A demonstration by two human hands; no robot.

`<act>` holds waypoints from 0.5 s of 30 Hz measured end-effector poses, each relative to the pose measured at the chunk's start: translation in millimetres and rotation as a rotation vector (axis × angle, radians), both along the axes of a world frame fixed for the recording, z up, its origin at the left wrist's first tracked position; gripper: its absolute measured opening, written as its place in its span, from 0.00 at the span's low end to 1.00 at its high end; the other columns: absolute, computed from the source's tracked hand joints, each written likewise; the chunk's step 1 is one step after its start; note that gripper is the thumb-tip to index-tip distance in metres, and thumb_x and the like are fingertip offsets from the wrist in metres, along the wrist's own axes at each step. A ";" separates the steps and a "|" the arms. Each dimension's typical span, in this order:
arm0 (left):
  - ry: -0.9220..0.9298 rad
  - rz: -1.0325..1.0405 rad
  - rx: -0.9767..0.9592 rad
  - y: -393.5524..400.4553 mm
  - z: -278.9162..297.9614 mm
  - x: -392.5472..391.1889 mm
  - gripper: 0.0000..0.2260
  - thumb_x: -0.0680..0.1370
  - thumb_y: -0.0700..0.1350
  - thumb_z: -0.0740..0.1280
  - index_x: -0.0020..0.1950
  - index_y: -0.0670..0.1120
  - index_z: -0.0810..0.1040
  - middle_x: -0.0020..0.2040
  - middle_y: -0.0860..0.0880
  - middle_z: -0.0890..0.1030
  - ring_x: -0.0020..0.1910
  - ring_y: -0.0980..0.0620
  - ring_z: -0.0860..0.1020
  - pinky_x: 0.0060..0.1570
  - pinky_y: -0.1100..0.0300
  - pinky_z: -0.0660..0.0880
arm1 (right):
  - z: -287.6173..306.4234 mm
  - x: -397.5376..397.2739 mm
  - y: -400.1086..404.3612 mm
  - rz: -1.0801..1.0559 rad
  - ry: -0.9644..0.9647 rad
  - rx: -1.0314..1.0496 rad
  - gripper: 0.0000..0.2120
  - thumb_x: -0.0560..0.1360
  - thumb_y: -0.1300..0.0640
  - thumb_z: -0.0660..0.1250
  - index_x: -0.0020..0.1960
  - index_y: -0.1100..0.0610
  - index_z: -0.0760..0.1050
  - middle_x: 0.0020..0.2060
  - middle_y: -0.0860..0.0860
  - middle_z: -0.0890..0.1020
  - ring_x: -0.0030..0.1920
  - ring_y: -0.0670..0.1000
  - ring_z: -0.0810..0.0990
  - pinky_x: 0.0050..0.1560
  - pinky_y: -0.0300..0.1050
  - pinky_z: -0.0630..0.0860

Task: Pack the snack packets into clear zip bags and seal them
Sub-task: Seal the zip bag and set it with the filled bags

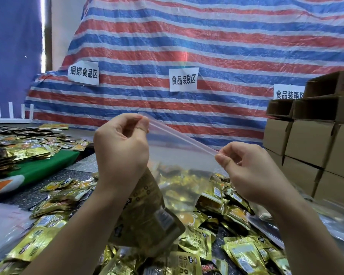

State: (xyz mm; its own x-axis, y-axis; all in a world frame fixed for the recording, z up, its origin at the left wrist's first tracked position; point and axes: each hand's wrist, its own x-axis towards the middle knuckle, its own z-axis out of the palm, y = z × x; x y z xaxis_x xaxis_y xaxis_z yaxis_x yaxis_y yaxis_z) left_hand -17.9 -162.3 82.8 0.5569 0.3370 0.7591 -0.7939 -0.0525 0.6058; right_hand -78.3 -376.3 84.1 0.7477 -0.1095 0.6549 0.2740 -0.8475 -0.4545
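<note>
Left hand (120, 144) and right hand (244, 165) each pinch an end of the zip bag (177, 155) strip, fingers closed, keeping it taut for sealing; snack packets (147, 211) hang inside.

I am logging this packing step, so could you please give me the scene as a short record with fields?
left hand: left hand pinches the upper left end of the clear zip bag
right hand: right hand pinches the lower right end of the zip strip
bag state: held up above the table, strip slanting down to the right; whether it is sealed cannot be told
bag contents: snack packets hang in its lower part
below: loose gold packets heaped on the table
right side: stacked cardboard boxes
background: striped tarp with paper labels
</note>
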 end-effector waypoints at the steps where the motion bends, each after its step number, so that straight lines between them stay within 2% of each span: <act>1: -0.003 0.003 0.000 0.5 0.3 0.3 0.08 0.79 0.44 0.70 0.43 0.57 0.80 0.40 0.59 0.82 0.38 0.61 0.80 0.39 0.68 0.78 | 0.4 -0.3 0.0 0.015 -0.009 0.007 0.09 0.79 0.52 0.68 0.40 0.48 0.77 0.30 0.46 0.79 0.32 0.41 0.76 0.29 0.33 0.70; 5: 0.054 -0.072 0.006 1.6 2.1 4.4 0.07 0.80 0.45 0.68 0.43 0.53 0.80 0.37 0.57 0.83 0.37 0.60 0.80 0.38 0.69 0.76 | 1.8 -4.5 -1.9 0.043 -0.042 -0.018 0.10 0.79 0.54 0.68 0.39 0.48 0.76 0.34 0.42 0.80 0.30 0.41 0.74 0.31 0.34 0.70; 7: 0.103 -0.151 0.034 1.5 4.2 5.0 0.06 0.80 0.44 0.67 0.44 0.50 0.80 0.37 0.55 0.84 0.37 0.59 0.82 0.37 0.69 0.75 | 3.2 -7.0 -4.4 0.042 -0.019 -0.044 0.10 0.78 0.53 0.69 0.39 0.47 0.76 0.34 0.44 0.80 0.32 0.40 0.74 0.31 0.35 0.70; 9: 0.133 -0.237 0.053 0.0 4.9 4.0 0.06 0.81 0.43 0.65 0.45 0.48 0.79 0.39 0.53 0.85 0.36 0.56 0.83 0.35 0.69 0.75 | 4.8 -8.9 -3.9 0.030 0.014 -0.094 0.08 0.78 0.52 0.68 0.40 0.46 0.76 0.37 0.44 0.79 0.39 0.39 0.75 0.37 0.37 0.70; 11: 0.161 -0.330 0.069 -5.1 4.3 0.4 0.06 0.82 0.42 0.64 0.47 0.45 0.78 0.39 0.52 0.85 0.36 0.55 0.84 0.34 0.69 0.75 | 7.5 -10.8 1.1 0.042 0.013 -0.094 0.03 0.77 0.50 0.66 0.45 0.43 0.76 0.44 0.40 0.78 0.47 0.35 0.75 0.43 0.34 0.69; 12: 0.170 -0.371 0.079 -8.4 3.5 -2.0 0.06 0.82 0.41 0.63 0.47 0.44 0.79 0.38 0.51 0.85 0.36 0.54 0.84 0.33 0.68 0.75 | 8.1 -11.5 5.7 0.058 0.015 -0.083 0.03 0.76 0.50 0.66 0.49 0.42 0.75 0.47 0.37 0.78 0.50 0.33 0.74 0.44 0.32 0.69; 15: 0.167 -0.434 0.093 -17.9 0.8 -8.4 0.07 0.82 0.39 0.62 0.47 0.43 0.79 0.38 0.51 0.85 0.35 0.55 0.83 0.33 0.70 0.74 | 4.9 -10.1 18.9 0.074 0.048 -0.114 0.15 0.73 0.44 0.63 0.59 0.43 0.75 0.47 0.36 0.78 0.49 0.33 0.75 0.43 0.31 0.71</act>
